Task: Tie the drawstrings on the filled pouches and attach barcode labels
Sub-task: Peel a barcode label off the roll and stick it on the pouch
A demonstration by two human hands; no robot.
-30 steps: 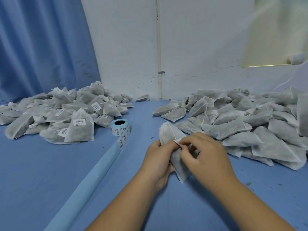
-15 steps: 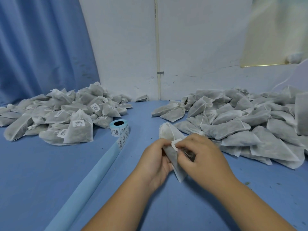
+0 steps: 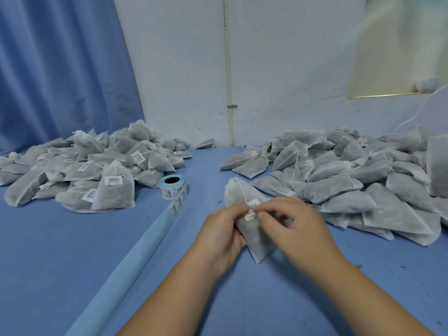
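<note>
Head view: left hand [image 3: 221, 230] grips one filled pouch [image 3: 255, 238] from the side, fingers curled round it, at the bench [image 3: 60, 258] centre front; whether the pouch rests on the bench, cannot tell; right hand [image 3: 294, 229] pinches a barcode label [image 3: 252, 209] lying on the pouch's upper face, fingers [image 3: 272, 214] bent close; label roll [image 3: 173, 187] stands to the left; labelled pile [image 3: 84, 166] far left; unlabelled pile [image 3: 351, 180] right.

Even, soft light (edges bowed), hands blurred.
</note>
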